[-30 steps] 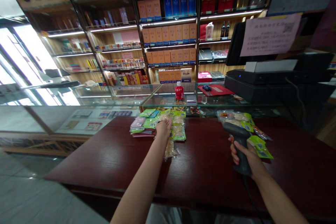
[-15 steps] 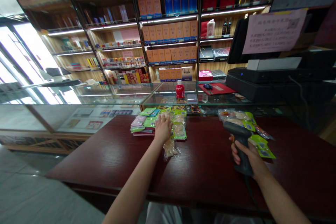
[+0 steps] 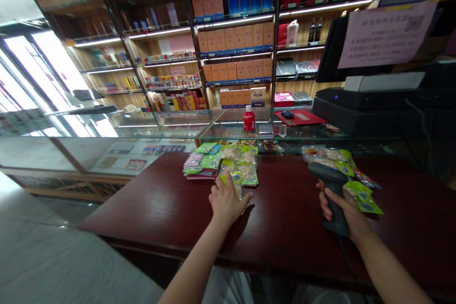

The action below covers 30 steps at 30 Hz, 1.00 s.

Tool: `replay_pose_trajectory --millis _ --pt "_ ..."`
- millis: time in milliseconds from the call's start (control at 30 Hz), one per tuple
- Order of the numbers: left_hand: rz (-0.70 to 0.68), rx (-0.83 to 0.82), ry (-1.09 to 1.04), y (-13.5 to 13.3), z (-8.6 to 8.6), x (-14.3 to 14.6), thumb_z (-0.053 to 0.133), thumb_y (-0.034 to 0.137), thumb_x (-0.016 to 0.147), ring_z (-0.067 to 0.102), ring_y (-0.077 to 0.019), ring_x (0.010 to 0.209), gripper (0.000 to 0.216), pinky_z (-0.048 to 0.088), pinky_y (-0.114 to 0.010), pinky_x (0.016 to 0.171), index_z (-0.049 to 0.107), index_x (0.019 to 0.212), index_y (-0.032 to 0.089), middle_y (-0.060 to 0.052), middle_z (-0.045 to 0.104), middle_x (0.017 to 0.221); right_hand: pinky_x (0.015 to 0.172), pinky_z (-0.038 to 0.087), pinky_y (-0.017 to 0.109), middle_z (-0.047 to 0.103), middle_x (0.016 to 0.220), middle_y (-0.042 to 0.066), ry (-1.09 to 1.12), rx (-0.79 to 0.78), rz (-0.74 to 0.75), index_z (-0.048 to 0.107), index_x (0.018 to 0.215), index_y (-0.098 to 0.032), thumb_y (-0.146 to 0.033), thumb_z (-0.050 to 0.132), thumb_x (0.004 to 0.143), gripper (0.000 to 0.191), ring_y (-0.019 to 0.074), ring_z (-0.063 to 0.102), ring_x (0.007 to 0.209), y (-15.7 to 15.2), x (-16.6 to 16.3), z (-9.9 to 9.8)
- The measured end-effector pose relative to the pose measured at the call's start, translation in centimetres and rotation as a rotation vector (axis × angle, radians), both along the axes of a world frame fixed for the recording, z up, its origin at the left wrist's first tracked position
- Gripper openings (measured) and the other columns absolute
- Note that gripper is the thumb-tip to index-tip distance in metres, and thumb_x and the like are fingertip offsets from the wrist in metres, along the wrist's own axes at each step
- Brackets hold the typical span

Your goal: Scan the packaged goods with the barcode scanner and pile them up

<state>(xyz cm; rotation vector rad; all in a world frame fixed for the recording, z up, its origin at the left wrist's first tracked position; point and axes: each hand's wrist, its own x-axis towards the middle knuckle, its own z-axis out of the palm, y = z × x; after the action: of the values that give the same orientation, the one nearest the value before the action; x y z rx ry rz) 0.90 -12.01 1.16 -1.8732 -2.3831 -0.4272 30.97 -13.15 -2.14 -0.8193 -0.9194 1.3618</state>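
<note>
My left hand (image 3: pixel 228 199) reaches over a clear snack packet (image 3: pixel 238 191) at the near side of a pile, its fingers spread and covering most of that packet. Whether the fingers press on it I cannot tell. Beyond lie green-and-clear snack packets (image 3: pixel 247 171), beside a stack of pink and green packets (image 3: pixel 201 160) on the left. In my right hand (image 3: pixel 340 206) is a black barcode scanner (image 3: pixel 329 175), fingers wrapped round its handle, its head tilted to the left. A green snack packet (image 3: pixel 366 197) rests just right of that hand.
More snack packets (image 3: pixel 326 154) lie behind the scanner on the dark red table (image 3: pixel 160 204). A red bottle (image 3: pixel 249 119) stands on the glass counter (image 3: pixel 217 128). At the right is a monitor (image 3: pixel 329 52) with a pink sheet. The scanner's cord hangs toward the table's front edge.
My left hand has drawn back from the top of the pile toward the near clear packet, thumb now spread out. The right hand still holds the scanner. The view has shifted slightly.
</note>
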Motion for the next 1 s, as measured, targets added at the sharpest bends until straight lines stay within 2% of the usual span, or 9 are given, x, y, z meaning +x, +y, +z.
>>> replay_pose_trajectory --millis 167,267,400,500,567,633,700,800,1000 --pt "-0.032 0.010 -0.019 -0.2 -1.0 0.1 0.064 0.048 0.068 0.041 -0.0423 0.122 0.093 0.035 -0.050 0.096 0.026 0.146 0.014 -0.027 0.025 0.147 0.036 0.038 0.018 0.055 0.060 -0.004 -0.003 -0.001 0.011 0.061 0.099 -0.021 -0.036 0.074 0.078 0.029 0.0078 0.048 0.041 0.1 0.2 -0.3" --pt "-0.044 0.008 -0.070 -0.2 -1.0 -0.7 0.063 0.035 0.067 0.044 -0.0401 0.120 0.091 0.035 -0.047 0.097 0.023 0.146 0.012 -0.026 0.034 0.140 0.035 0.039 0.018 0.055 0.060 -0.004 -0.005 0.000 0.003 0.062 0.098 -0.021 -0.037 0.075 0.077 0.030 0.0081 0.048 0.041 0.0 0.2 -0.2" --pt "-0.069 0.020 -0.120 -0.4 -1.0 -2.6 0.061 0.032 0.067 0.046 -0.0379 0.117 0.086 0.036 -0.048 0.097 0.027 0.143 0.009 -0.021 0.047 0.122 0.035 0.038 0.018 0.055 0.060 -0.004 -0.007 0.002 -0.015 0.062 0.097 -0.020 -0.037 0.076 0.076 0.030 0.0077 0.048 0.041 -0.2 0.0 0.1" --pt "-0.231 0.077 -0.168 -0.3 -0.9 -4.7 0.061 0.024 0.063 0.042 -0.0355 0.124 0.089 0.033 -0.049 0.104 0.026 0.144 0.012 -0.019 0.045 0.130 0.036 0.038 0.018 0.054 0.060 -0.004 -0.019 -0.003 -0.005 0.062 0.097 -0.021 -0.038 0.075 0.077 0.029 0.0077 0.048 0.041 -0.3 0.0 0.2" --pt "-0.441 0.105 -0.187 -0.2 -0.8 -6.3 0.060 0.017 0.059 0.037 -0.0324 0.131 0.091 0.029 -0.048 0.109 0.028 0.144 0.016 -0.017 0.041 0.139 0.036 0.039 0.018 0.055 0.060 -0.005 -0.032 -0.008 0.002 0.062 0.096 -0.022 -0.038 0.075 0.077 0.029 0.0077 0.048 0.041 -0.3 0.1 0.1" --pt "-0.653 0.068 -0.197 0.0 -0.5 -8.0 0.058 0.012 0.057 0.034 -0.0301 0.136 0.088 0.022 -0.048 0.114 0.035 0.142 0.018 -0.014 0.039 0.145 0.036 0.038 0.018 0.054 0.059 -0.005 -0.042 -0.005 0.004 0.062 0.096 -0.023 -0.038 0.075 0.077 0.028 0.0075 0.048 0.040 -0.3 0.2 0.1" --pt "-0.767 -0.021 -0.209 0.1 -0.2 -9.4 0.056 0.009 0.058 0.034 -0.0298 0.138 0.079 0.010 -0.052 0.117 0.046 0.136 0.021 -0.011 0.046 0.144 0.035 0.038 0.018 0.054 0.059 -0.005 -0.047 -0.001 0.005 0.063 0.096 -0.023 -0.038 0.075 0.076 0.028 0.0074 0.047 0.040 -0.3 0.2 0.1" --pt "-0.799 -0.119 -0.249 0.4 -0.2 -10.9 0.058 0.011 0.065 0.035 -0.0304 0.138 0.062 0.002 -0.059 0.115 0.059 0.125 0.024 -0.008 0.055 0.137 0.035 0.038 0.018 0.054 0.059 -0.004 -0.039 -0.012 0.003 0.063 0.096 -0.023 -0.038 0.076 0.076 0.029 0.0077 0.047 0.040 -0.3 0.1 0.1" --pt "-0.773 -0.103 -0.359 0.8 -1.0 -12.4 0.064 0.021 0.076 0.046 -0.0256 0.131 0.040 0.019 -0.051 0.116 0.066 0.116 0.024 -0.008 0.060 0.132 0.035 0.039 0.018 0.055 0.059 -0.004 -0.013 -0.030 -0.015 0.065 0.095 -0.022 -0.037 0.077 0.074 0.028 0.0076 0.048 0.041 -0.4 0.0 0.1"
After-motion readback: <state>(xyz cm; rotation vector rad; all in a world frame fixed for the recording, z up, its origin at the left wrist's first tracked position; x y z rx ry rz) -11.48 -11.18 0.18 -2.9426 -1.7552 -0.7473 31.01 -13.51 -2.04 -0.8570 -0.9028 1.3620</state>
